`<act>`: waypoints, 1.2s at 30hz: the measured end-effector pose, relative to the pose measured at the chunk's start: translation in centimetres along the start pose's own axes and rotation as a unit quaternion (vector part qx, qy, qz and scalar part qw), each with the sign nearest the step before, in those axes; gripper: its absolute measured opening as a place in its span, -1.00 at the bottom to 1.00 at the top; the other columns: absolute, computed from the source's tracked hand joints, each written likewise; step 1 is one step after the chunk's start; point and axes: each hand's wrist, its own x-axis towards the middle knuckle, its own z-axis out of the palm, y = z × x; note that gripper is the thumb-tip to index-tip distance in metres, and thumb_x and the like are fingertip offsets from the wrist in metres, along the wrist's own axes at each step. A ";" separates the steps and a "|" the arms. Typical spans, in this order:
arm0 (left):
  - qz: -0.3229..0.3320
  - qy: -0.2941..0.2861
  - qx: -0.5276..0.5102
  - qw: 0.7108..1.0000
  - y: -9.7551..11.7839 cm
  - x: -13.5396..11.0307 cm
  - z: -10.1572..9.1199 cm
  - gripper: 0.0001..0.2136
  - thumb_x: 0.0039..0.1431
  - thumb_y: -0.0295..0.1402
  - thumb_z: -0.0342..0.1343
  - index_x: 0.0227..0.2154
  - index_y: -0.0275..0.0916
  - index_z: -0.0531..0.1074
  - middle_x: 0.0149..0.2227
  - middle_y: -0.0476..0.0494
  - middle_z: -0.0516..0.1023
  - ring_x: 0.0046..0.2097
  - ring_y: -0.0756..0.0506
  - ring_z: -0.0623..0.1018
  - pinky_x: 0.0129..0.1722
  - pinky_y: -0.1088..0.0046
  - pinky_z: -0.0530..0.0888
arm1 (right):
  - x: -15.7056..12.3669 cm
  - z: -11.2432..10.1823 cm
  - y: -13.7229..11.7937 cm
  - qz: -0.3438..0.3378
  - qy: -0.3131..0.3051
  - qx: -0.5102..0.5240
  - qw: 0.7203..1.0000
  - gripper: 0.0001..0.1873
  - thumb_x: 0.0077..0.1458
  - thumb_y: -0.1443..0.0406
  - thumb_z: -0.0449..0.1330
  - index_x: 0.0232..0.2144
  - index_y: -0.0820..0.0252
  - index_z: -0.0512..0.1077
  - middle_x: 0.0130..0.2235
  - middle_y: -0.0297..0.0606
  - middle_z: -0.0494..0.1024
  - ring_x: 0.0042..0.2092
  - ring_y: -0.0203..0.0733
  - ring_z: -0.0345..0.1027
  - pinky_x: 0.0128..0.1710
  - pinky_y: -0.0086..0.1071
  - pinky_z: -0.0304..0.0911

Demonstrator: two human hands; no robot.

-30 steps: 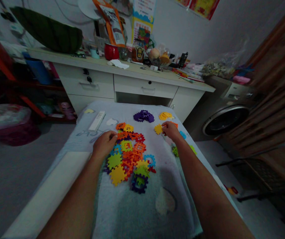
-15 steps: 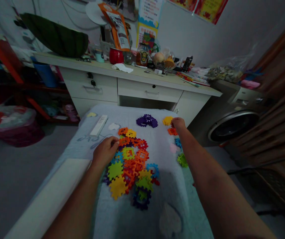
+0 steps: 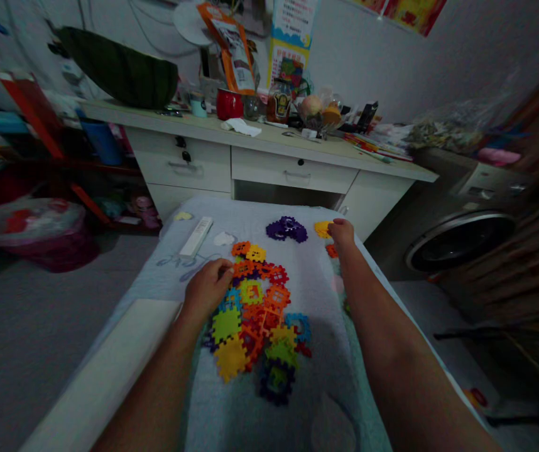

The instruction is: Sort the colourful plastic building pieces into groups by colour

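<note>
Right hand (image 3: pixel 342 233) at yellow interlocking tiles (image 3: pixel 322 229), 1 o'clock, apparently colour-grouped. Left hand (image 3: pixel 207 289) by mixed heap (image 3: pixel 254 312). Can't tell either grip.

Mixed pile (image 3: pixel 254 312), one. Beyond it, rightward: purple pile (image 3: pixel 276 231), one; yellow pile (image 3: pixel 322 230), one. Beyond it, leftward: white bar (image 3: pixel 196 237), one.

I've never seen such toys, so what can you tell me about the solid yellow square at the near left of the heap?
The yellow square is a solid plate, apparently plastic, with toothed edges. It lies askew over the pale cloth, at the heap's near left. Its far edge meets a green piece; a red piece adjoins its right. Neither the left hand nor the right hand touches it.
</note>
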 end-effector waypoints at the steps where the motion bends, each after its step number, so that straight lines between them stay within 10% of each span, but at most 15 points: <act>1: 0.004 0.002 0.001 1.000 0.0 0.0 0.0 -0.73 0.19 -0.19 -0.06 -0.23 -0.17 0.48 -0.16 -0.10 0.59 -0.11 -0.13 0.54 -0.17 0.40 0.40 | -0.7 0.0 -0.3 0.004 0.013 0.017 1.000 -0.76 -0.08 0.36 0.18 -0.27 0.23 0.41 -0.43 -0.35 0.42 -0.43 -0.31 0.33 -0.43 -0.44 0.31; 5: -0.001 0.009 0.007 1.000 0.0 -0.2 0.0 -0.74 0.19 -0.21 -0.05 -0.22 -0.17 0.48 -0.16 -0.10 0.59 -0.12 -0.12 0.54 -0.17 0.41 0.39 | -5.2 -0.2 -2.6 -0.042 -0.154 0.025 0.987 -0.79 -0.07 0.32 0.20 -0.29 0.21 0.42 -0.38 -0.35 0.48 -0.39 -0.32 0.37 -0.38 -0.45 0.32; 8: -0.007 0.011 0.012 1.000 0.3 -0.2 -0.1 -0.75 0.18 -0.22 -0.05 -0.24 -0.16 0.48 -0.16 -0.09 0.59 -0.13 -0.12 0.54 -0.19 0.42 0.39 | -8.8 -0.1 -4.4 -0.119 -0.375 -0.094 0.915 -0.79 -0.07 0.34 0.25 -0.29 0.22 0.46 -0.38 -0.34 0.50 -0.36 -0.30 0.37 -0.33 -0.44 0.29; 11: -0.002 0.011 0.020 1.000 0.5 -0.2 -0.1 -0.75 0.18 -0.22 -0.05 -0.24 -0.17 0.48 -0.16 -0.10 0.59 -0.14 -0.12 0.53 -0.19 0.42 0.37 | -11.5 0.5 -5.5 -0.178 -0.462 -0.222 0.840 -0.70 -0.09 0.35 0.31 -0.21 0.22 0.48 -0.24 -0.28 0.53 -0.26 -0.24 0.38 -0.24 -0.41 0.26; 19: -0.012 0.008 0.031 0.999 0.6 -0.3 -0.2 -0.76 0.17 -0.21 -0.04 -0.25 -0.16 0.48 -0.20 -0.07 0.58 -0.18 -0.11 0.52 -0.23 0.42 0.36 | -13.7 2.1 -5.6 -0.245 -0.454 -0.344 0.785 -0.56 -0.10 0.29 0.38 -0.13 0.26 0.44 -0.15 -0.18 0.41 -0.20 -0.22 0.27 -0.19 -0.43 0.17; 36: 0.000 0.011 0.025 1.000 0.2 0.0 0.0 -0.76 0.16 -0.20 -0.04 -0.26 -0.15 0.48 -0.19 -0.08 0.60 -0.14 -0.12 0.54 -0.19 0.42 0.39 | -12.7 -4.4 -7.3 -0.178 -0.405 -0.263 0.857 -0.89 -0.06 0.46 0.13 -0.43 0.19 0.32 -0.46 -0.43 0.32 -0.41 -0.34 0.14 -0.41 -0.47 0.00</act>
